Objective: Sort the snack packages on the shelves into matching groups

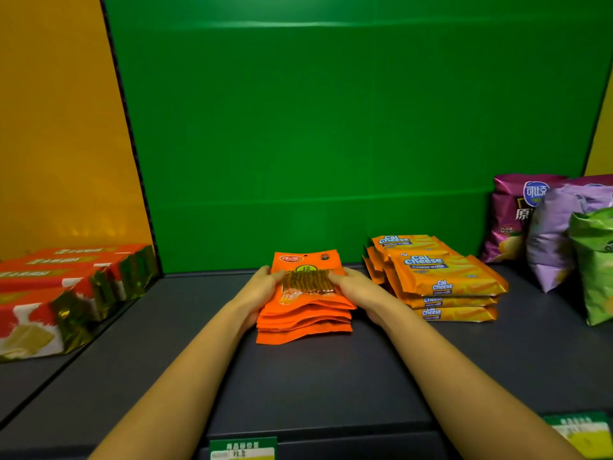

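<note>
At nine o'clock, on the adjoining shelf bay, lie long red-and-white boxes with crinkled gold foil ends, laid side by side with their ends toward the green back panel. The dark grey matte shelf board is smooth and flat, with wide bare room between those boxes and the centre, and more bare board toward six o'clock up to the front lip, where a green-and-white paper price tag sits.

At the centre lies a stack of flat, glossy orange pouches with clear windows showing thin brown sticks, their lower edges wavy and slightly fanned. The left hand grips the stack's left side, fingers laid together across the top pouch. The right hand clasps the right side likewise, fingers together on top, thumb hidden.

Just beside, at two o'clock, stands a stack of yellow-orange "Cal Cheese" wafer packets, rectangular and crimped. At three o'clock, puffy chip bags lean upright: magenta, pale purple and green, near the shelf's right edge.
</note>
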A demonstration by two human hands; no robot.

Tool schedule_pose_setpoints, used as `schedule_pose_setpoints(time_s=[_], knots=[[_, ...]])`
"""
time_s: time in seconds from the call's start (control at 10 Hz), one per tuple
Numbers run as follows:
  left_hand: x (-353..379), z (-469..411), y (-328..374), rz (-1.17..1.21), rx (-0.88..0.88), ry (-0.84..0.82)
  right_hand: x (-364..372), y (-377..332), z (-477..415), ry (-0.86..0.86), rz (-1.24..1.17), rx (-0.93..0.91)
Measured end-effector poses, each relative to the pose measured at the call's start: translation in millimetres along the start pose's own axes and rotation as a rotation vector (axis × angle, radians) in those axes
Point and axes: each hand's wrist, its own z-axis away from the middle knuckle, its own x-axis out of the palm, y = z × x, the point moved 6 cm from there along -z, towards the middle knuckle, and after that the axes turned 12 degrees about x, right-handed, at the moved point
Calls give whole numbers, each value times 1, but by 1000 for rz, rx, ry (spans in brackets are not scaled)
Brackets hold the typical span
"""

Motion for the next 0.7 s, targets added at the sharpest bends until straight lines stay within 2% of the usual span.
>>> schedule_pose_setpoints(time_s=[0.2, 0.3, 0.5, 0.7], knots=[[-5, 4, -3, 172, -51, -29, 9, 2, 1, -142, -458, 84], [-8, 8, -11, 211, -67, -30, 12, 11, 2, -142, -503, 116], [-2, 27, -17, 322, -41, -34, 22, 24, 17, -108, -356, 95], [-5, 36, -10, 249, 6, 14, 9, 10, 56, -27, -317, 30]])
